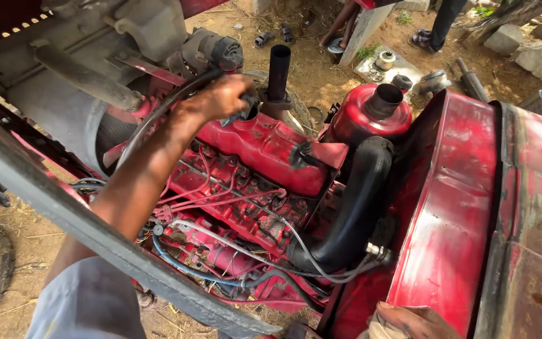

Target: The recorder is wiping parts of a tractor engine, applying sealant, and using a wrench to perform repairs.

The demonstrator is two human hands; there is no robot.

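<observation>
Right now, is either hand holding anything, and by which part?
Left hand is closed on a small dark object on top of the red engine; what it is and the grip point cannot be told. Right hand rests on the red panel, holding nothing visible.

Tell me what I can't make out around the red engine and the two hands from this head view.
- Left hand: its fingers curl over whatever it grips on the engine top; item and grip unclear.
- Right hand: cut off by the bottom edge; its hold on a pale cloth is uncertain.
- Engine's lower side: hidden behind the grey bar.
- Parts on the stone slab: too small to identify.
</observation>
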